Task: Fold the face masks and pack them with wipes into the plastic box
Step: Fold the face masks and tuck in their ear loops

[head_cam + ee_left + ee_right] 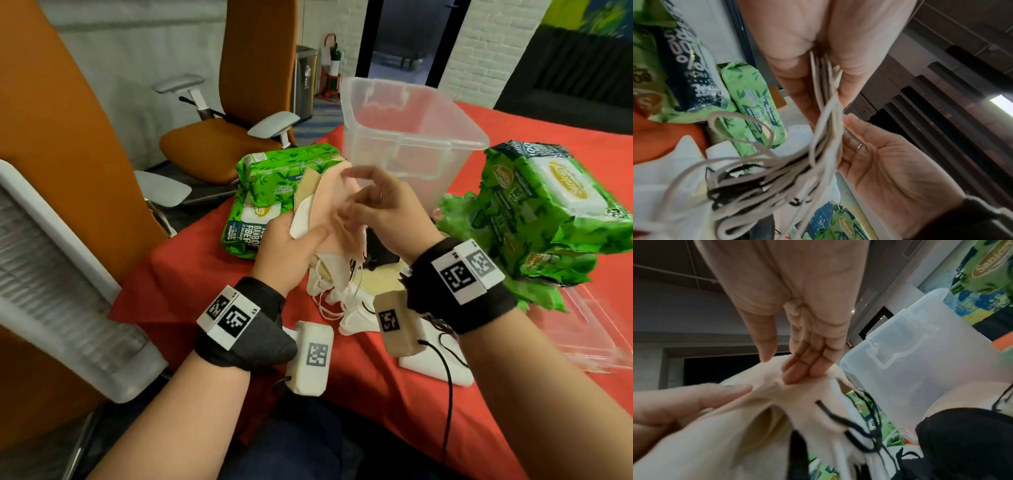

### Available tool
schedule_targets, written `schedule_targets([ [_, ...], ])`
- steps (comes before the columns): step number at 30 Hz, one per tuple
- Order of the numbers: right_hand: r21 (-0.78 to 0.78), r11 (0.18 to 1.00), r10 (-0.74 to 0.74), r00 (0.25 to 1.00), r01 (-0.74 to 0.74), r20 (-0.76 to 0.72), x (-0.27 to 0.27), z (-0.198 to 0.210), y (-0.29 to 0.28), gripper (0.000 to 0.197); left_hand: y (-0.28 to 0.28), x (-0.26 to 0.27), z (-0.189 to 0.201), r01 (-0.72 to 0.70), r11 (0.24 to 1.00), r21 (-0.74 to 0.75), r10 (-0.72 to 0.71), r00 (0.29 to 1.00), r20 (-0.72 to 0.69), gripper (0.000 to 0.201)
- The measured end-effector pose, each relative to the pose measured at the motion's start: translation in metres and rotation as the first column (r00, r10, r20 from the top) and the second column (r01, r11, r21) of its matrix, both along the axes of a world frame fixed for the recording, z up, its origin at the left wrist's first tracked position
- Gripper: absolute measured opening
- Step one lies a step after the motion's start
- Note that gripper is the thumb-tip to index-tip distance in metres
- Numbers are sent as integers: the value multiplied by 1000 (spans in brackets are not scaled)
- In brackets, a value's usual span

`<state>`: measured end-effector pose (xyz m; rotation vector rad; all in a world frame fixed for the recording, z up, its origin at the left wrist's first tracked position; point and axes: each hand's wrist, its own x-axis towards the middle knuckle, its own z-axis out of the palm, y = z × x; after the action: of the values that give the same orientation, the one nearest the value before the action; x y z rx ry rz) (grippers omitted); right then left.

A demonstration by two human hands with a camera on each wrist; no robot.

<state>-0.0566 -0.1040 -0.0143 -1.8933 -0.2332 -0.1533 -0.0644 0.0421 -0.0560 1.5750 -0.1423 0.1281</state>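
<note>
My left hand point(298, 240) grips a stack of several face masks point(325, 205), pink on top with beige and white beneath, held up over the table. In the left wrist view its fingers point(855, 73) pinch the mask edges point(824, 84), and ear loops point(756, 170) dangle below. My right hand point(366, 198) rests its fingertips point(803, 371) on the pink mask point(777, 402), thumb apart, holding nothing. More masks point(346, 301) lie heaped on the red tablecloth point(376, 394). The clear plastic box point(411, 137) stands open just beyond my hands.
Green wipes packs lie left point(274, 185) and right point(548, 212) of the box. A clear lid point(589, 335) rests at the table's right. Orange office chairs point(239, 137) stand beyond the left table edge, and a white ribbed object point(51, 274) is at my left.
</note>
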Motion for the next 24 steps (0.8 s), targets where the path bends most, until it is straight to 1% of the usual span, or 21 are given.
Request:
schedule_targets([
  [2, -126, 988, -88, 996, 88, 10, 4, 0, -2, 50, 2, 1, -1, 41, 999, 9, -41, 999, 16, 15],
  [3, -196, 971, -137, 991, 136, 11, 7, 1, -4, 56, 2, 0, -1, 65, 998, 4, -65, 997, 33, 18],
  [4, -242, 955, -174, 985, 170, 7, 9, 1, -5, 58, 2, -1, 0, 91, 996, -9, -90, 995, 53, 24],
  [5, -254, 948, -197, 980, 191, 4, 10, 1, -5, 54, 3, -1, 0, 113, 994, -16, -111, 991, 75, 32],
  [8, -156, 956, -246, 969, 248, 33, 13, 1, -5, 34, 8, 1, -1, 118, 992, 46, -124, 976, 178, 67],
  [9, -117, 956, -264, 963, 268, 49, 13, 1, -5, 33, 10, 1, -2, 116, 991, 67, -128, 969, 211, 75],
  [11, -63, 954, -287, 955, 292, 72, 13, 0, -6, 32, 12, 2, -5, 118, 991, 70, -132, 961, 243, 82],
  [13, -67, 955, -281, 955, 287, 92, 13, 0, -6, 31, 12, 2, -6, 118, 992, 52, -127, 962, 243, 79],
  [15, -46, 974, -217, 971, 222, 97, 13, 0, -7, 29, 11, 3, -7, 108, 993, 38, -114, 968, 222, 62],
  [17, -8, 991, -133, 988, 134, 83, 13, -1, -6, 30, 10, 5, -7, 86, 996, 6, -86, 983, 162, 42],
  [19, 18, 994, -113, 991, 112, 69, 13, -2, -6, 26, 10, 7, -6, 72, 997, -28, -69, 991, 117, 31],
  [21, 31, 985, -171, 983, 170, 65, 17, -3, -10, 20, 11, 8, -6, 64, 997, -47, -59, 992, 111, 27],
  [22, 32, 972, -237, 968, 235, 78, 17, -3, -12, 18, 12, 8, -7, 58, 997, -56, -51, 992, 115, 28],
  [23, 39, 943, -333, 938, 330, 101, 17, -1, -15, 15, 13, 9, -7, 41, 997, -61, -33, 992, 123, 29],
  [24, 66, 899, -437, 890, 432, 129, 16, 3, -19, 14, 14, 10, -7, 17, 998, -62, -9, 992, 128, 30],
])
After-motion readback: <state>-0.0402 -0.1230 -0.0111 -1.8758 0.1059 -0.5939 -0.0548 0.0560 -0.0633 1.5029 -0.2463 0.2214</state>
